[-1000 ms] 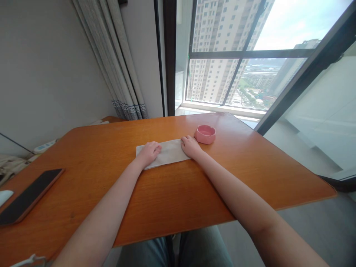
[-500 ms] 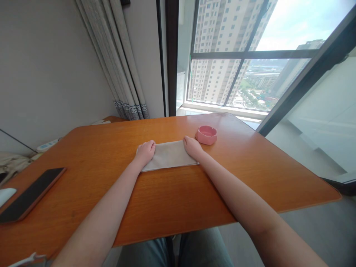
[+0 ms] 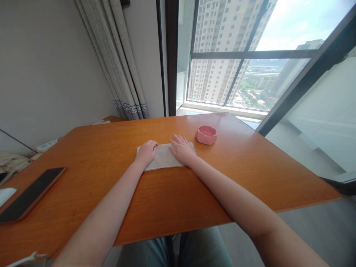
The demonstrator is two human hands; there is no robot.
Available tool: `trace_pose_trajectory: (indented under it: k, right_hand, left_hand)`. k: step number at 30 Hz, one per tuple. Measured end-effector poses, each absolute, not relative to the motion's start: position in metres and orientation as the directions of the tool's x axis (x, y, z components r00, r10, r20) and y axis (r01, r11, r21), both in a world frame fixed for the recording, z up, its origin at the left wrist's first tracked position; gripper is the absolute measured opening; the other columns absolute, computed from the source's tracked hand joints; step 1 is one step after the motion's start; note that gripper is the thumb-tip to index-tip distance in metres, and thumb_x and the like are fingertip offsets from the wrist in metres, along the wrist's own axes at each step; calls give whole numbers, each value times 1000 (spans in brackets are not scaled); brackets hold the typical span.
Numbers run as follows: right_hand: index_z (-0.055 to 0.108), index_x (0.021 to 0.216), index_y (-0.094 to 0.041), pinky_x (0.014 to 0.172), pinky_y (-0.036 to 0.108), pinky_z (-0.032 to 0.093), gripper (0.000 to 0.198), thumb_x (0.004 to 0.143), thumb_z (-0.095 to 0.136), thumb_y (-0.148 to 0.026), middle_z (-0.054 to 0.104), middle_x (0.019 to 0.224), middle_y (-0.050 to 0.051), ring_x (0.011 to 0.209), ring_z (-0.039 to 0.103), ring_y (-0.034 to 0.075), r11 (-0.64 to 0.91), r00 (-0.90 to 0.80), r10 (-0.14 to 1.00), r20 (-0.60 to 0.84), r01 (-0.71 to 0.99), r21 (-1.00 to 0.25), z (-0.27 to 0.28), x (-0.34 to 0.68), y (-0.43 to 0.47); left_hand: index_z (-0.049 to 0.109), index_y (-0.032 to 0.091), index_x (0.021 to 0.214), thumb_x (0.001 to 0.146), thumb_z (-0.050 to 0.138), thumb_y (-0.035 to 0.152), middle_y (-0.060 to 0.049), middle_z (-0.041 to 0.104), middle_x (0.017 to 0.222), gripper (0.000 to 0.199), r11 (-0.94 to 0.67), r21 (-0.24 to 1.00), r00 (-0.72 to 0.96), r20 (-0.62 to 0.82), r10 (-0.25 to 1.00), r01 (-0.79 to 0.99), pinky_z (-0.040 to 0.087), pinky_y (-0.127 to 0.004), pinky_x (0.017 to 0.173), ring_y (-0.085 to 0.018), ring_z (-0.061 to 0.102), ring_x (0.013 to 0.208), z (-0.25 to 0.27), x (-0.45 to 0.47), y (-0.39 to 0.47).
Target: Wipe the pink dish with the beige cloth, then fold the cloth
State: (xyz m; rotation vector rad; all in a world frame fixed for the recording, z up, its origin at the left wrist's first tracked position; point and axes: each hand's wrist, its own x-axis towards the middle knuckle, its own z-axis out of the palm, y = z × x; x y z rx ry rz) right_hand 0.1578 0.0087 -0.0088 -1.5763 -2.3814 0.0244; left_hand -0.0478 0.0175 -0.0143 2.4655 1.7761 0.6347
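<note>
A folded light-grey cloth [image 3: 164, 157] lies flat on the wooden table as a long rectangle. On its left part rests my left hand [image 3: 147, 152], its fingers curled and closed at the cloth; the fingertips are partly hidden. My right hand [image 3: 182, 149] is laid over the right part of the cloth, palm down, with fingers spread and reaching just past the far edge. The cloth's right end shows beyond that hand. A pink ashtray [image 3: 206, 135] stands behind and to the right, apart from both.
The wooden table [image 3: 172, 200] ends close to my legs. At the left lie a dark flat pad [image 3: 30, 194] and part of a white object [image 3: 6, 195]. A white cable end [image 3: 27, 258] is at the lower left. A large window [image 3: 241, 55] rises beyond.
My right hand has let go of the cloth's right end, moved left and opened flat on top. My left hand stays at the left part, nearly unmoved.
</note>
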Motion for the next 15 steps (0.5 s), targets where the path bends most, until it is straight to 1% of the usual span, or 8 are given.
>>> trace_pose_trajectory:
  k: [2, 4, 6, 9, 12, 15]
  right_hand:
    - [35, 143, -20, 112, 44, 14, 58, 94, 27, -50, 24, 154, 10, 140, 21, 31, 366, -351, 930, 110, 912, -184, -15, 154, 7]
    - [31, 145, -19, 112, 46, 13, 63, 93, 26, -54, 24, 154, 12, 141, 19, 33, 292, -291, 956, 34, 939, -183, -20, 155, 9]
    - [27, 147, -19, 112, 48, 12, 65, 93, 23, -56, 22, 154, 12, 141, 16, 34, 213, -215, 977, 8, 961, -177, -22, 160, 14]
    - [22, 148, -19, 112, 50, 11, 67, 93, 17, -56, 17, 156, 11, 142, 11, 34, 123, -126, 992, -4, 977, -174, -22, 167, 20]
    - [19, 149, -19, 112, 51, 9, 66, 94, 16, -56, 13, 157, 10, 143, 8, 34, 146, -143, 989, 27, 974, -173, -21, 169, 22]
    - [22, 148, -16, 114, 50, 5, 64, 95, 19, -51, 15, 156, 10, 143, 9, 31, 265, -252, 962, 102, 953, -147, -19, 166, 18]
  left_hand:
    - [61, 19, 101, 86, 40, 22, -9, 63, 107, 26, -278, 245, 199, 302, 932, 929, 43, -37, 92, -23, 57, 102, -12, -48, 15]
    - [60, 18, 104, 85, 42, 24, -11, 62, 110, 27, -193, 218, 111, 339, 934, 957, 42, -39, 93, -26, 56, 105, -11, -52, 15]
    - [60, 18, 106, 85, 42, 27, -12, 62, 112, 29, -114, 221, 27, 362, 932, 969, 43, -39, 90, -27, 56, 105, -11, -57, 16]
    - [60, 19, 104, 85, 42, 35, -14, 62, 110, 30, 6, 240, -84, 313, 946, 971, 46, -39, 83, -29, 57, 103, -10, -66, 18]
    - [61, 17, 94, 85, 40, 49, -17, 65, 100, 39, 107, 220, -155, 212, 965, 969, 46, -41, 78, -32, 60, 97, -9, -68, 18]
    - [62, 15, 85, 81, 41, 57, -20, 66, 97, 48, 126, 159, -145, 114, 983, 979, 46, -42, 74, -35, 61, 95, -7, -64, 16]
